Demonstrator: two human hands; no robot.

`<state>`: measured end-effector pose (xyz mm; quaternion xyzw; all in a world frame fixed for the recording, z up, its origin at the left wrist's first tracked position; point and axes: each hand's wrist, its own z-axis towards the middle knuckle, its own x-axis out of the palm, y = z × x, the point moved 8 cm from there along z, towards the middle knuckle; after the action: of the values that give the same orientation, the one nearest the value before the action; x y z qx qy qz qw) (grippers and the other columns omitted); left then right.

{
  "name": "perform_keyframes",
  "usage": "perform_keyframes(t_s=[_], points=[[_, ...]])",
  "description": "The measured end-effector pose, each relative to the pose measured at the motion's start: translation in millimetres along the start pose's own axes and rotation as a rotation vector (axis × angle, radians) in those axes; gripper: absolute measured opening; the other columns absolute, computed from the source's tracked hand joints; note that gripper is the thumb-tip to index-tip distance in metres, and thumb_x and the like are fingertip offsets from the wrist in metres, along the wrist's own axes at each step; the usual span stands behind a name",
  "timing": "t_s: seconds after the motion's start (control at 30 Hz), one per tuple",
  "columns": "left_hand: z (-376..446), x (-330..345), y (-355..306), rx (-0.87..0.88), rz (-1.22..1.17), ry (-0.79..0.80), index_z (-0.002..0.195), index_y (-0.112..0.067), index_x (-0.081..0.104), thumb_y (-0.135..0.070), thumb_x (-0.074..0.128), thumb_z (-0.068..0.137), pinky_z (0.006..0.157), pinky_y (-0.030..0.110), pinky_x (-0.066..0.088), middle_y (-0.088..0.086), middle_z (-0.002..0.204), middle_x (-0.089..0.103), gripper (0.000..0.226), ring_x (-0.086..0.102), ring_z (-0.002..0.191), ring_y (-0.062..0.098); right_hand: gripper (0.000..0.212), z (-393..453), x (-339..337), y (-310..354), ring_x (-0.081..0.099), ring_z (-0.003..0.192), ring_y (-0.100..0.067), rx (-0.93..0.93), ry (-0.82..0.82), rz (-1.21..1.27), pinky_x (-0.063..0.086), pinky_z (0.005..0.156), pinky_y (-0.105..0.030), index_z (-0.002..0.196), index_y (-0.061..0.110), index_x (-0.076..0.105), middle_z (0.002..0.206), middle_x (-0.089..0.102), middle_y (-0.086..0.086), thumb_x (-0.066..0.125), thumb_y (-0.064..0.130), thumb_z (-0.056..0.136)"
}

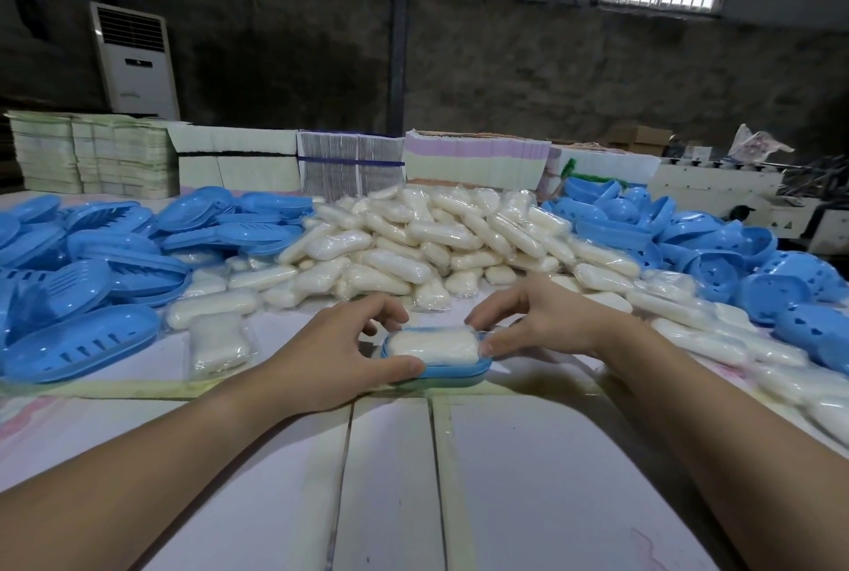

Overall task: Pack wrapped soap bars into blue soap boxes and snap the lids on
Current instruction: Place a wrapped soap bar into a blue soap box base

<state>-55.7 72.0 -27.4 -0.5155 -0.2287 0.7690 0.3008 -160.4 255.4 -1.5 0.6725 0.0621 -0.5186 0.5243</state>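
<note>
A blue soap box (pixel 452 372) sits on the white table in front of me with a wrapped white soap bar (pixel 434 344) lying in it, no lid on top. My left hand (pixel 342 352) grips the box's left end, thumb along its near rim and fingers curled over the far side. At the right end, my right hand (pixel 535 322) pinches the box, its thumb on the rim and fingers arched over the bar's far corner. A big heap of wrapped soap bars (pixel 432 244) lies just behind.
Blue slotted lids (pixel 82 343) are piled at the left, and blue perforated box halves (pixel 735 258) at the right. Loose wrapped bars (pixel 218 341) lie by my left hand and along the right edge. Stacks of flat cartons (pixel 478 166) line the table's back.
</note>
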Motion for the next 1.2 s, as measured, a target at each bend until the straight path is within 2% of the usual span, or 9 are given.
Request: perform_keyframes(t_s=[0.27,0.4,0.53,0.6,0.67,0.8,0.9,1.1,1.2], points=[[0.2,1.3,-0.2,0.003,0.004,-0.011,0.096,-0.041,0.061,-0.042,0.085,0.075,0.076,0.01,0.047,-0.036,0.102,0.058,0.033,0.053,0.1,-0.006,0.021,4.9,2.0,-2.2,0.065,0.105,-0.023,0.027,-0.004,-0.057,0.047,0.102,-0.043,0.091,0.021,0.08,0.108,0.074,-0.004,0.084,0.026,0.072],[-0.1,2.0,-0.3,0.006,0.008,-0.006,0.097,-0.042,0.062,-0.042,0.085,0.075,0.077,0.011,0.048,-0.037,0.102,0.057,0.033,0.052,0.1,-0.008,0.022,2.8,-4.9,-4.4,0.067,0.098,-0.009,0.006,-0.025,-0.042,0.053,0.093,-0.029,0.092,0.034,0.076,0.106,0.073,0.005,0.079,0.041,0.071],[0.1,4.4,0.4,0.022,0.018,-0.031,0.098,-0.043,0.062,-0.045,0.083,0.073,0.077,0.007,0.046,-0.029,0.103,0.061,0.033,0.052,0.102,-0.008,0.015,0.6,-68.6,-28.6,0.061,0.098,-0.001,-0.005,-0.557,0.04,0.047,0.087,-0.019,0.097,0.032,0.074,0.116,0.062,0.013,0.071,0.021,0.086],[0.6,7.8,-2.8,0.045,0.057,-0.032,0.098,-0.046,0.06,-0.052,0.08,0.073,0.077,0.003,0.042,-0.033,0.106,0.058,0.032,0.05,0.105,-0.01,0.025,-7.4,-98.8,-49.7,0.059,0.098,-0.008,0.082,-0.85,-0.021,0.047,0.088,-0.026,0.109,0.027,0.07,0.12,0.055,0.007,0.065,0.015,0.088],[1.2,10.2,-3.2,0.044,0.094,-0.025,0.1,-0.049,0.058,-0.058,0.076,0.073,0.074,0.003,0.041,-0.027,0.107,0.059,0.034,0.048,0.104,-0.014,0.036,-9.6,-116.3,-72.2,0.058,0.099,-0.016,0.2,-0.995,-0.017,0.047,0.091,-0.033,0.125,0.025,0.062,0.119,0.058,0.001,0.06,0.017,0.09],[2.5,10.9,0.5,0.023,0.116,-0.014,0.104,-0.052,0.055,-0.062,0.075,0.072,0.074,0.009,0.041,-0.017,0.111,0.06,0.039,0.05,0.099,-0.017,0.054,-1.1,-134.6,-105.2,0.059,0.105,-0.029,0.461,-0.927,-0.168,0.051,0.089,-0.044,0.144,0.029,0.04,0.123,0.06,-0.007,0.055,0.026,0.092],[3.2,11.4,1.9,0.015,0.088,-0.008,0.105,-0.051,0.056,-0.062,0.076,0.071,0.077,0.015,0.046,-0.015,0.111,0.061,0.041,0.053,0.096,-0.015,0.055,4.1,-150.7,-118.9,0.057,0.111,-0.032,0.616,-0.842,-0.327,0.05,0.088,-0.044,0.146,0.027,0.037,0.128,0.059,-0.011,0.051,0.027,0.093],[3.8,10.7,-1.2,0.033,0.083,-0.014,0.103,-0.052,0.056,-0.056,0.08,0.072,0.075,0.012,0.045,-0.017,0.107,0.062,0.039,0.052,0.099,-0.014,0.015,7.2,-159.7,-125.6,0.058,0.082,-0.026,0.646,-0.858,-0.362,0.05,0.07,-0.036,0.094,0.016,0.063,0.097,0.066,-0.008,0.048,0.014,0.093],[3.6,11.2,0.1,0.022,0.059,-0.009,0.103,-0.05,0.058,-0.056,0.08,0.07,0.077,0.013,0.046,-0.014,0.108,0.062,0.04,0.053,0.099,-0.014,0.019,4.4,-153.4,-109.0,0.06,0.087,-0.027,0.524,-0.962,-0.264,0.053,0.078,-0.039,0.102,0.017,0.065,0.097,0.067,-0.008,0.047,0.018,0.095]])
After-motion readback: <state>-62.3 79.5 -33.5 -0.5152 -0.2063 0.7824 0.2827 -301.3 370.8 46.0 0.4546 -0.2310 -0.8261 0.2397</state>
